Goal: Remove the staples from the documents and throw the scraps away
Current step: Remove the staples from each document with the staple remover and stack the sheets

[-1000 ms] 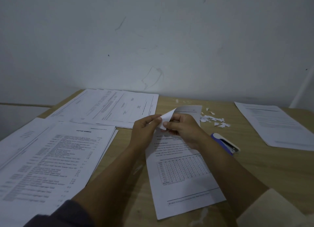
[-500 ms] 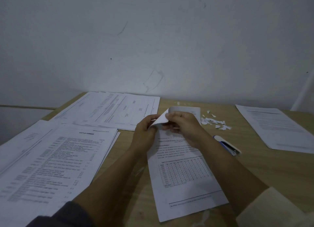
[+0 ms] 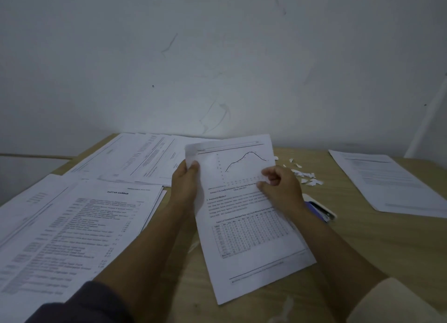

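The left hand pinches the upper left edge of a printed document, thumb on top beside the line graph and fingers curled behind the sheet. The right hand is closed into a loose fist resting on the document's right side, fingertips tucked in; whether they hold anything cannot be told. The document lies tilted on the wooden table, its top raised toward the wall, showing a graph, text and a data table. Just right of the right hand lies a blue-and-white stapler; beyond it is a scatter of paper scraps. Stacks of pages cover the left, another document lies far right.
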